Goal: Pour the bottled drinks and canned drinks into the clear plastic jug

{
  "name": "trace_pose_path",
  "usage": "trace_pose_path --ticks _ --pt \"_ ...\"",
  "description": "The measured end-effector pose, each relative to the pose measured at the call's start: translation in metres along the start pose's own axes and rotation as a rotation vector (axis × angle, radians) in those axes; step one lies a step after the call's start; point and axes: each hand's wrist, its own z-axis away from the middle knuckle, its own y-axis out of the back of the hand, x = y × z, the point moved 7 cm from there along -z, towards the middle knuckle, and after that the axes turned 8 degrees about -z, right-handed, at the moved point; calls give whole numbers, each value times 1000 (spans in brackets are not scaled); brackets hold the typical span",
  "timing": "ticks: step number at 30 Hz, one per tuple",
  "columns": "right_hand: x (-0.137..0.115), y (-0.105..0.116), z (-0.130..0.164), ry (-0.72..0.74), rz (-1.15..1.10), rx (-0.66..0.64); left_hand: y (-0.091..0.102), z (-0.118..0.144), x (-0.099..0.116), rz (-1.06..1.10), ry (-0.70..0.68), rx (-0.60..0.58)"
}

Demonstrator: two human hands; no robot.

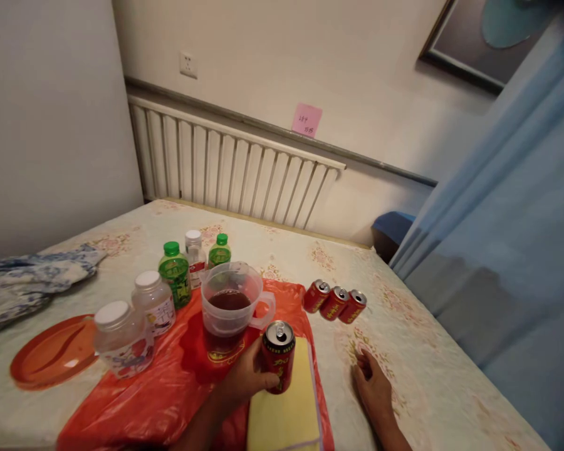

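Observation:
My left hand (247, 376) is wrapped around a red drink can (284, 366) with a black band and an opened top. The can stands upright over a yellow folded cloth or sheet (284, 416). Just behind it is a clear plastic measuring jug (261, 291), partly filled with dark reddish-brown liquid. My right hand (373, 382) rests on the floral bedsheet (418, 376) with its fingers loosely curled and nothing visible in them. Beyond that hand, three red cans, among them the middle can (334, 305), stand in a row with opened tops.
Left of the jug are two white-lidded jars (126, 351) and green-capped bottles (175, 275). A white-capped bottle (196, 257) stands between them. Red plastic sheeting (136, 407) lies underneath. An orange plate (51, 354) is at far left, a blue curtain (512, 250) at right.

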Motion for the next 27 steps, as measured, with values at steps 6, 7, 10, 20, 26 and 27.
trace_pose_path --ticks 6,7,10,20,26,27 --pt "-10 2 2 -43 1 13 0 12 11 34 -9 -101" --pt "-10 3 3 -48 0 21 1 14 14 46 -19 -113" --pt "-9 4 3 -56 3 24 6 22 21 43 -38 -107" --pt "-97 -45 1 26 -195 -172 14 37 35 -42 -67 -69" --pt "-213 -112 14 113 -554 -485 15 41 39 -107 -65 -71" --pt "-225 -122 15 125 -595 -514 15 41 40 -110 -65 -74"
